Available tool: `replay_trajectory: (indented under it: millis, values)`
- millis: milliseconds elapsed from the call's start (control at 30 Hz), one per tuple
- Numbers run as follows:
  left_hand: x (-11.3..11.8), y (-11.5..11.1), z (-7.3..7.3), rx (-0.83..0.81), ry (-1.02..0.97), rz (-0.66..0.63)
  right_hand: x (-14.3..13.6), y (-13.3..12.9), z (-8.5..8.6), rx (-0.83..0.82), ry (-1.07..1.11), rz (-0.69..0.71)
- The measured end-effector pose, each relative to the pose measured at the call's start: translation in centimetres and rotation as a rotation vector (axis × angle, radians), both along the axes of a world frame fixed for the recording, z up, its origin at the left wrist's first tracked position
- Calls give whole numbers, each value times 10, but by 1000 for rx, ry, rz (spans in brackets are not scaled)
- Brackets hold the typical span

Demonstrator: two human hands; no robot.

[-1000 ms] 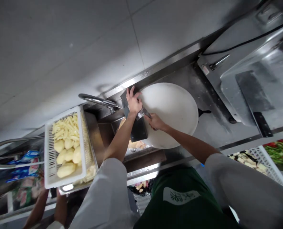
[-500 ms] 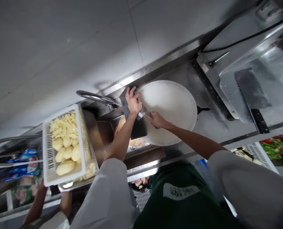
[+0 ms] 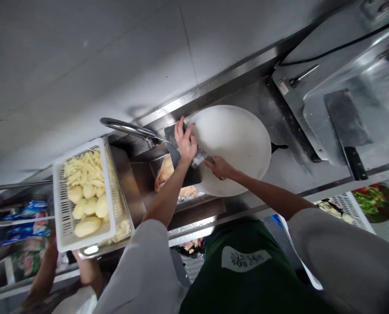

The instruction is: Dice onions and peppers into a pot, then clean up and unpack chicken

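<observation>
My right hand (image 3: 222, 167) is closed around the handle of a cleaver (image 3: 199, 158), over the left edge of a round white cutting board (image 3: 236, 148). The cleaver's grey blade lies on a dark rectangular block that looks like a whetstone (image 3: 193, 176), set across the sink. My left hand (image 3: 185, 143) presses on the blade with its fingers spread and partly hides it. A thin stream of water runs from the faucet (image 3: 129, 127) toward the blade. Pale raw meat (image 3: 165, 171) lies in the sink beneath.
A white basket (image 3: 111, 218) of peeled potatoes and cut strips stands left on a metal tray. Another person's hands (image 3: 52, 248) are beside it. A second cleaver (image 3: 348, 122) lies on a metal surface at right. Cut vegetables (image 3: 371, 200) are lower right.
My hands and the cleaver have shifted slightly against the block, the right hand a little to the right. The whole view has tilted and moved a little.
</observation>
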State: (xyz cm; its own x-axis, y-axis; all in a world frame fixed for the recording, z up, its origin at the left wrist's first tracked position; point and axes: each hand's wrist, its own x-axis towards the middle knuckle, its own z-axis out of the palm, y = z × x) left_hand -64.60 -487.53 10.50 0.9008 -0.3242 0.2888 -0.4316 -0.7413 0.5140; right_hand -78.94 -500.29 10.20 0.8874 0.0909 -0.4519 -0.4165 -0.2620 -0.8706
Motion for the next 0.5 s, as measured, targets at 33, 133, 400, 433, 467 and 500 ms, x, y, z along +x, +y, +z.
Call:
replay_trajectory:
  millis: [33, 133, 400, 433, 467, 500]
  values:
    - [-27, 0, -2, 1, 5, 31, -25, -2, -2, -6, 31, 37]
    - [-112, -3, -8, 87, 65, 90, -98, -12, -8, 39, 120, 99]
    - [-27, -6, -8, 192, 92, 52, -14, 2, -9, 303, 165, -42]
    - [3, -5, -5, 198, 88, 36, 11, 10, -10, 281, 117, -89]
    - [29, -5, -3, 207, 88, 31, 33, 19, -11, 261, 74, -141]
    - [48, -5, -1, 214, 84, 40, 48, 28, -13, 242, 43, -190]
